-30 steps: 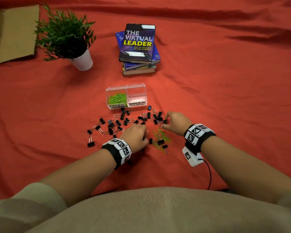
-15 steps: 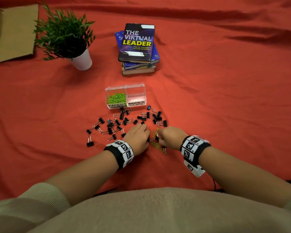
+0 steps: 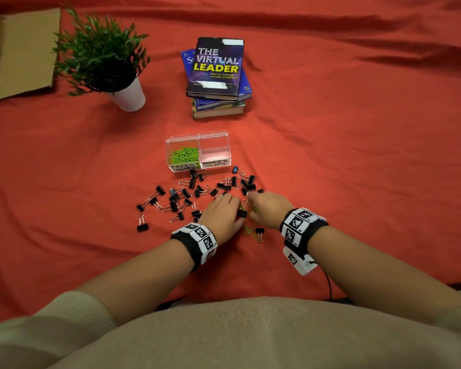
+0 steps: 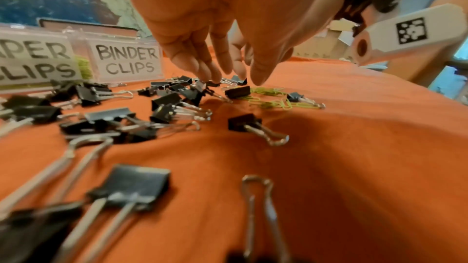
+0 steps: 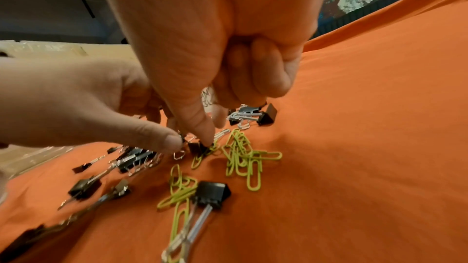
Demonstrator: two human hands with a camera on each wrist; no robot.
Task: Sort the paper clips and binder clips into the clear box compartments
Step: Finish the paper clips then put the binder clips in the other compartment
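The clear box (image 3: 215,163) stands mid-cloth; its left compartment holds green paper clips (image 3: 184,155), and its right one, labelled BINDER CLIPS (image 4: 126,61), looks empty. Black binder clips (image 3: 186,194) lie scattered in front of it. Loose green paper clips (image 5: 243,155) lie by the hands. My left hand (image 3: 224,209) points its fingers (image 4: 215,75) down into the pile, thumb against a binder clip's wire handle (image 5: 181,154). My right hand (image 3: 264,207) meets it there. The right thumb and forefinger (image 5: 202,127) pinch a small black binder clip (image 5: 200,147) tangled with a green paper clip.
A potted plant (image 3: 101,57) stands at the back left and a stack of books (image 3: 216,67) behind the box. Cardboard (image 3: 22,49) lies in the far left corner. Red cloth (image 3: 357,169) covers the surface, bare to the right of the clips.
My right hand came back from the far-right binder clips to the green paper clips and now meets the left hand. The left hand has barely shifted.
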